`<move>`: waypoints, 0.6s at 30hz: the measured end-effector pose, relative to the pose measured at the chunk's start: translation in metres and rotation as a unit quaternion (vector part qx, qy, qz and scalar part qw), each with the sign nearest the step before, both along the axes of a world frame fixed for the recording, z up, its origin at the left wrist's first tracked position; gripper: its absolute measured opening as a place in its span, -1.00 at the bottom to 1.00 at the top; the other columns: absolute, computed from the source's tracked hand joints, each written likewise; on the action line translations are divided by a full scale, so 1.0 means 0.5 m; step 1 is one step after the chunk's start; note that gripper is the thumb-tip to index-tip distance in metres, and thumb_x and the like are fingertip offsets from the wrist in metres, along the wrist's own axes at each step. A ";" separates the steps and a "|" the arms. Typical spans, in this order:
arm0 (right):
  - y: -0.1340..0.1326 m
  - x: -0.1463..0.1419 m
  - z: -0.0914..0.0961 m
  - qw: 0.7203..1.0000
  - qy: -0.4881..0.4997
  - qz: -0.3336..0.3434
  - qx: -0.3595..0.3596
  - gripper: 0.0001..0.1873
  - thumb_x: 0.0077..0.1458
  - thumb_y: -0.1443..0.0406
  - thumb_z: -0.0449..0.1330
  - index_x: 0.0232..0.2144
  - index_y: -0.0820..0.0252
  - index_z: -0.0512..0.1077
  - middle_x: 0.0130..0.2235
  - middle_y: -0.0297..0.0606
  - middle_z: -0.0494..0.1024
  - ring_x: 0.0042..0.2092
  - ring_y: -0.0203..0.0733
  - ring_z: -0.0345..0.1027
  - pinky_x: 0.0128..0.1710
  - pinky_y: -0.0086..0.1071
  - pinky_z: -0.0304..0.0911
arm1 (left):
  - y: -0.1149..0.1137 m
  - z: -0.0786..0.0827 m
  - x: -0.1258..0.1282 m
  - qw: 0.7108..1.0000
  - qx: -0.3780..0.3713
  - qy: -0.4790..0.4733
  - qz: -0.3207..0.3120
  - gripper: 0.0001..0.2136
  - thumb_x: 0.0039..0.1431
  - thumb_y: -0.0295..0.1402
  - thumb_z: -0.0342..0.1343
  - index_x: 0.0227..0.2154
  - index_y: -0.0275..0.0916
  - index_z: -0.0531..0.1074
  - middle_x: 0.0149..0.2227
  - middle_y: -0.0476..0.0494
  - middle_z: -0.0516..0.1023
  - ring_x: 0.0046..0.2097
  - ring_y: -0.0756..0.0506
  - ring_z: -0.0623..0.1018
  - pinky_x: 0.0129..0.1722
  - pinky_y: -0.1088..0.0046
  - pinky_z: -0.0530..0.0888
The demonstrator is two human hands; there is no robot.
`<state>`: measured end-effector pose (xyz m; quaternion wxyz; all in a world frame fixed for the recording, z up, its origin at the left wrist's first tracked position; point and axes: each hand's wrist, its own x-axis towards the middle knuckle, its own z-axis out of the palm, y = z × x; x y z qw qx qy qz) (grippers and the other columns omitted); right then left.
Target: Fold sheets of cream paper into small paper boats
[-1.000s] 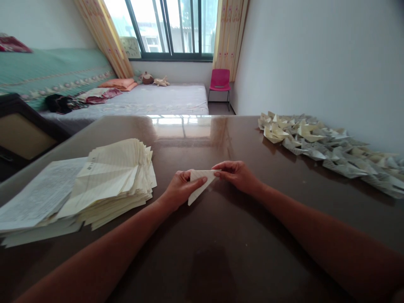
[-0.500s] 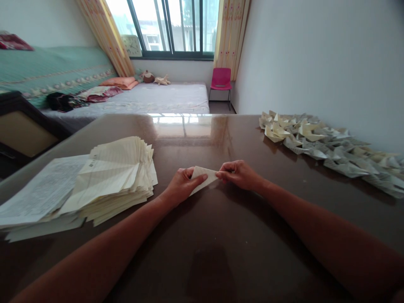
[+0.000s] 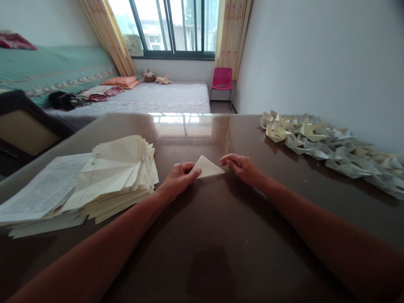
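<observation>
A cream paper folded into a triangle (image 3: 208,168) is held just above the brown table, its peak pointing away from me. My left hand (image 3: 180,179) pinches its left corner, thumb on top and fingers mostly hidden behind. My right hand (image 3: 241,166) is just beyond the triangle's right tip, holding nothing, with fingers loosely bent and pointing left. A small gap seems to separate those fingers from the paper.
The glossy brown table (image 3: 176,235) reflects the window. To the left lies a thick stack of creased lined sheets (image 3: 113,168) beside printed white sheets (image 3: 41,189). Several folded paper boats (image 3: 312,130) line the right side along the wall. A pink chair (image 3: 222,79) stands beyond.
My right hand has let go of the paper's right tip and moved slightly right. In my left hand the folded paper has turned, so its peak now points away from me.
</observation>
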<state>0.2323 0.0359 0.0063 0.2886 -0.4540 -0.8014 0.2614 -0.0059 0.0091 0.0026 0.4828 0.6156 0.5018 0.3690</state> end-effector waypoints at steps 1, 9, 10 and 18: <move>-0.006 -0.004 0.001 0.998 -0.010 -0.010 0.067 -0.66 0.23 0.16 0.04 -0.11 0.18 0.49 -0.18 -0.18 0.59 -0.15 -0.14 0.38 -0.08 -0.25 0.28 | -0.002 0.003 0.002 1.000 0.001 -0.001 -0.009 -0.63 0.02 -0.12 0.16 -0.27 -0.37 0.52 -0.54 0.01 0.40 -0.52 0.07 0.29 -0.53 0.59 0.22; -0.049 -0.037 -0.015 0.986 0.013 0.134 0.100 -0.42 0.16 0.15 0.16 0.21 0.07 0.23 0.22 -0.17 0.30 0.19 -0.07 0.20 0.16 -0.17 0.17 | -0.026 0.031 0.009 0.995 0.000 -0.027 -0.100 -0.49 0.12 -0.10 0.10 0.06 -0.31 0.40 -0.32 -0.09 0.53 -0.42 0.03 0.41 -0.49 0.58 0.33; -0.048 -0.038 -0.017 0.988 0.039 0.126 0.077 -0.42 0.14 0.16 0.18 0.20 0.07 0.24 0.20 -0.17 0.33 0.15 -0.07 0.25 0.10 -0.20 0.23 | -0.027 0.033 0.006 0.993 -0.006 -0.049 -0.106 -0.47 0.14 -0.08 0.08 0.10 -0.30 0.36 -0.27 -0.13 0.53 -0.37 0.00 0.44 -0.47 0.57 0.36; -0.034 -0.040 -0.025 0.972 0.162 0.121 -0.117 -0.35 0.02 0.15 0.28 0.16 0.15 0.30 -0.07 -0.21 0.54 -0.28 -0.27 0.39 -0.27 -0.38 0.33 | -0.018 0.003 0.006 0.992 0.059 0.008 -0.107 -0.31 0.06 -0.15 0.20 0.22 -0.30 0.17 -0.20 -0.18 0.56 -0.21 -0.10 0.52 -0.25 0.41 0.48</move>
